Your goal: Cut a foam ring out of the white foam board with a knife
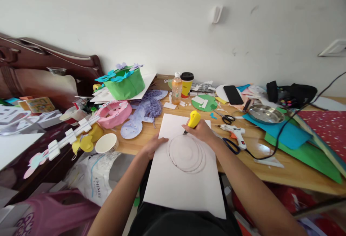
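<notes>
A white foam-like sheet (186, 192) lies partly on the table and partly over my lap, with pencilled circles drawn on it. My right hand (199, 129) is closed around a yellow utility knife (194, 118), held tilted. Its dark blade tip meets the sheet near the top of the circles. My left hand (154, 146) grips the sheet's left edge, thumb on top; the other fingers are mostly hidden. To the right of the sheet lie a white glue gun (235, 134), blue-handled scissors (231, 145) and black-handled scissors (227, 119).
Behind the sheet stand a juice bottle (177, 88) and a yellow cup (186, 86). At left are a green felt basket (127, 84), a pink ring (115, 115) and a paper bowl (106, 143). A steel dish (267, 114), phone (233, 95) and black cord (282, 133) lie right.
</notes>
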`<state>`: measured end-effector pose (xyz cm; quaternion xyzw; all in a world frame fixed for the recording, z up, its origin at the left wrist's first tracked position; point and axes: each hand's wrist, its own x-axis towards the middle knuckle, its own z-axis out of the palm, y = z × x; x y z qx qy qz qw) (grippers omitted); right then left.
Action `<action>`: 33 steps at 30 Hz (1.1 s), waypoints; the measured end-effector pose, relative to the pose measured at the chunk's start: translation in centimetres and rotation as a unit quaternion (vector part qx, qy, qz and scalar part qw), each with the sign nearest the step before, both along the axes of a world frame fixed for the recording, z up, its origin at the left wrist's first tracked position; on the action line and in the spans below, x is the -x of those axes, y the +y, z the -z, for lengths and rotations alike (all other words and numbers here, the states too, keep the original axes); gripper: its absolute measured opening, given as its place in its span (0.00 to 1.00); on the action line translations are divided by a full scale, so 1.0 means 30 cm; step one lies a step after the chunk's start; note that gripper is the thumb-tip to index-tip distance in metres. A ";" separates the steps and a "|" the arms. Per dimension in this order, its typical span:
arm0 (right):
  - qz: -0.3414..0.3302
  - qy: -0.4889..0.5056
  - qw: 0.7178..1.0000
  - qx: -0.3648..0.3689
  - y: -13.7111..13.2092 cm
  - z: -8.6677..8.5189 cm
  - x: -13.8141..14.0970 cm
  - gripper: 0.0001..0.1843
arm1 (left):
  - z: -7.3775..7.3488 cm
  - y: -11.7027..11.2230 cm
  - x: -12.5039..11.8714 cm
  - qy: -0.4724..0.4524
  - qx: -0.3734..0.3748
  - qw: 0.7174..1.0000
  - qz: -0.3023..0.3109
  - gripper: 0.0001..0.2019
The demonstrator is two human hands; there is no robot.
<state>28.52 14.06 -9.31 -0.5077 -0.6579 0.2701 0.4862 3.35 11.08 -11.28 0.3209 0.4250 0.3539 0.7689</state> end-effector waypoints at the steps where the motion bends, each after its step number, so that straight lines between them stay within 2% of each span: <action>1: -0.011 -0.005 1.000 0.005 -0.006 -0.003 -0.009 0.20 | 0.003 0.000 0.002 -0.002 -0.002 1.000 0.003 0.31; 14: -0.039 0.011 0.999 -0.033 -0.058 0.052 -0.050 0.12 | 0.018 0.002 0.011 -0.018 -0.001 1.000 0.003 0.30; 25: -0.062 0.011 0.998 0.012 -0.053 0.035 0.013 0.16 | 0.011 -0.003 0.011 -0.030 0.004 1.000 -0.008 0.32; 33: -0.024 0.042 0.998 0.032 -0.026 0.080 0.035 0.22 | 0.001 -0.008 0.009 -0.045 -0.001 0.999 -0.008 0.34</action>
